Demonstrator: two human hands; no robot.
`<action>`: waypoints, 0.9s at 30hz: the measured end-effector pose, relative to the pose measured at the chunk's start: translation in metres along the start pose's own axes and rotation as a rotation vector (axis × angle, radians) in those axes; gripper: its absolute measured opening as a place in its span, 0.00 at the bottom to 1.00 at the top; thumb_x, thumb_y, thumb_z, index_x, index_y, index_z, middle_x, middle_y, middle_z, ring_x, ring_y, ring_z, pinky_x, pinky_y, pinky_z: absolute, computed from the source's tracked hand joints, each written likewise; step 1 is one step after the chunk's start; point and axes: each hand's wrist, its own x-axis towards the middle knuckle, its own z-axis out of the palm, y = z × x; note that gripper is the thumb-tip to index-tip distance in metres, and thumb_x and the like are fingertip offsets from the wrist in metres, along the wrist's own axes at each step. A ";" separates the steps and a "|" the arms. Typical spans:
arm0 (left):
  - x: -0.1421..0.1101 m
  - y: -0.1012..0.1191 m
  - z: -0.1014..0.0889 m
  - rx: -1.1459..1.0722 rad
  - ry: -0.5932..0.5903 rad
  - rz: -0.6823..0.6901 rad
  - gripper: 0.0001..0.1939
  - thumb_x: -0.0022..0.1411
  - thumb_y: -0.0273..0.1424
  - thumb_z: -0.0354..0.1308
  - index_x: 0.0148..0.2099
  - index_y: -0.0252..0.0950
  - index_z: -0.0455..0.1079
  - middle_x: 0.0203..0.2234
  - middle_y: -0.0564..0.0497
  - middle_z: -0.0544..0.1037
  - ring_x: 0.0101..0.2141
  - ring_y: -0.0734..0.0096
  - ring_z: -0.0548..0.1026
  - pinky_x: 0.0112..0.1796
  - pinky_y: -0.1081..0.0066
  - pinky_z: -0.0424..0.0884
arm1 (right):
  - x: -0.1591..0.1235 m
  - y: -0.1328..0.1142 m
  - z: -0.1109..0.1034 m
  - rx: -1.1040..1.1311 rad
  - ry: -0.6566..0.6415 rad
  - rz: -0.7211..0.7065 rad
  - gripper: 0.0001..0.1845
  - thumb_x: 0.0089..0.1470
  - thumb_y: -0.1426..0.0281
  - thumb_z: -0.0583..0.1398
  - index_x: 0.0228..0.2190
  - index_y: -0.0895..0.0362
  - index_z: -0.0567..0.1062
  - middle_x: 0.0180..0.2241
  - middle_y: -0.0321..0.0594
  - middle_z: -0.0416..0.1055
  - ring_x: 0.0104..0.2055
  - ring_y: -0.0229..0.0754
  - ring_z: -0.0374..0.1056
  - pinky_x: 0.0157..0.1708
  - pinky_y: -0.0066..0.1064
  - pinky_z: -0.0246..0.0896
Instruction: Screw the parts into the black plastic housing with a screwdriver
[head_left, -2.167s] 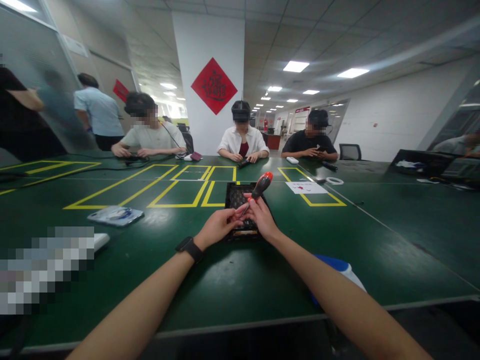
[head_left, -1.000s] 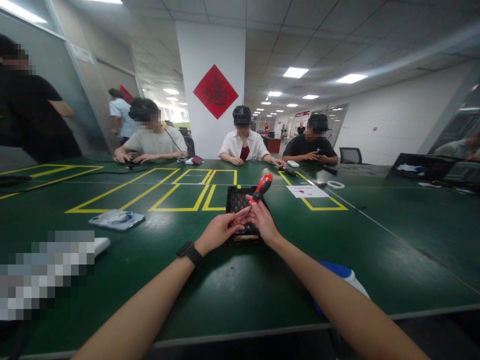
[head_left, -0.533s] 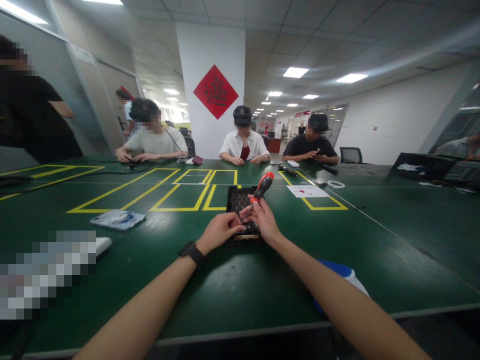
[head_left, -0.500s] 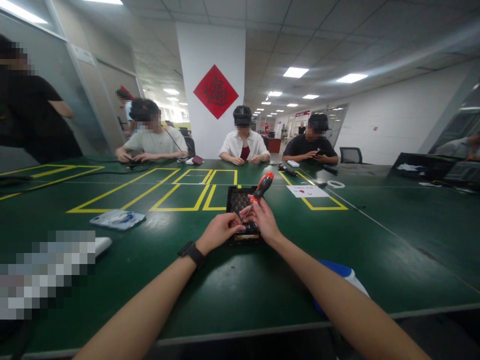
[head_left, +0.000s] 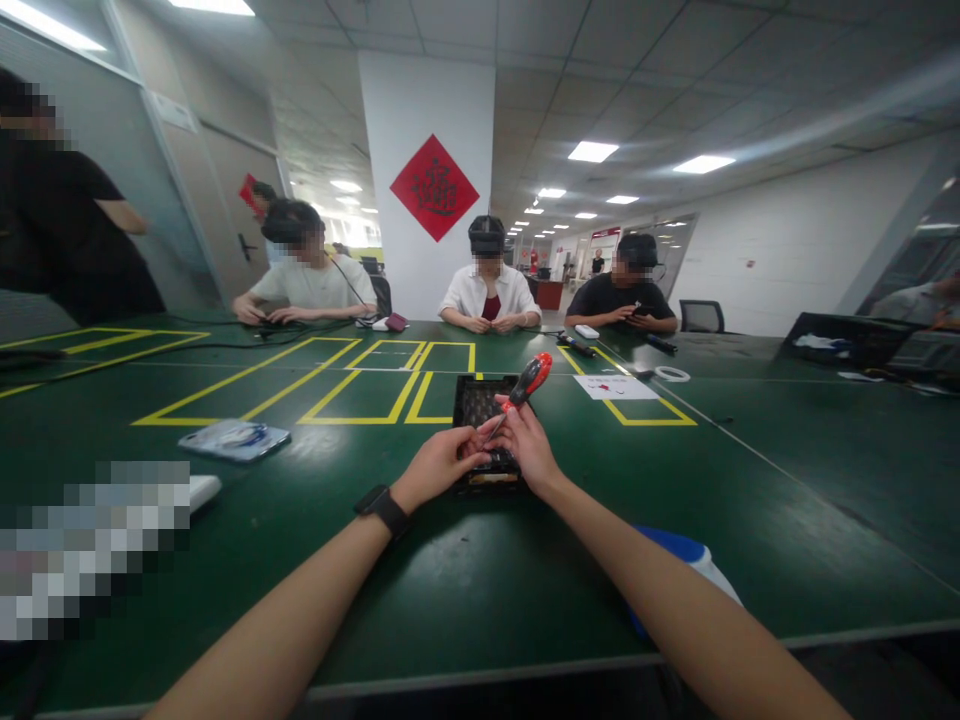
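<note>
Head view shows the right hand (head_left: 534,450) pinching a red-and-black screwdriver (head_left: 529,380) above a black tray (head_left: 480,402), apparently to steady its tip beside the left hand (head_left: 435,466), whose bunched fingers hide any grip; keeping alignment comes next.

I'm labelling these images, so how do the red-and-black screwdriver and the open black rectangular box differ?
Colour: the red-and-black screwdriver has bright red on its handle; the open black rectangular box is mostly black.
Shape: the screwdriver is long and slim; the box is broad.
Pose: the screwdriver is tilted, handle up, in the right hand; the box lies on the green table.
Both have black parts.
</note>
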 end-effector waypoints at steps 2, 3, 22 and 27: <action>0.000 -0.001 0.000 0.016 0.008 -0.003 0.13 0.56 0.39 0.55 0.34 0.32 0.69 0.23 0.53 0.71 0.24 0.74 0.66 0.28 0.75 0.61 | -0.001 -0.001 0.001 -0.002 0.000 0.015 0.22 0.54 0.58 0.54 0.48 0.55 0.63 0.29 0.39 0.72 0.29 0.36 0.69 0.30 0.31 0.67; 0.000 -0.002 0.000 0.019 0.007 0.004 0.12 0.56 0.38 0.55 0.34 0.32 0.70 0.24 0.52 0.72 0.25 0.74 0.66 0.29 0.75 0.61 | -0.001 -0.002 0.001 0.000 0.001 0.021 0.22 0.54 0.58 0.53 0.48 0.55 0.63 0.29 0.39 0.72 0.29 0.37 0.69 0.30 0.31 0.67; -0.001 -0.002 0.000 0.045 0.029 0.007 0.13 0.56 0.39 0.55 0.31 0.33 0.69 0.24 0.52 0.73 0.25 0.74 0.67 0.29 0.75 0.61 | -0.001 -0.002 0.000 -0.016 -0.010 0.018 0.22 0.54 0.58 0.54 0.49 0.54 0.63 0.30 0.40 0.73 0.31 0.37 0.70 0.30 0.30 0.67; 0.000 -0.003 -0.001 0.003 -0.056 0.065 0.14 0.61 0.36 0.49 0.37 0.34 0.73 0.27 0.51 0.75 0.28 0.72 0.70 0.32 0.74 0.62 | 0.000 -0.002 -0.002 -0.026 -0.039 0.011 0.22 0.55 0.58 0.52 0.50 0.54 0.62 0.31 0.41 0.73 0.32 0.38 0.70 0.29 0.29 0.66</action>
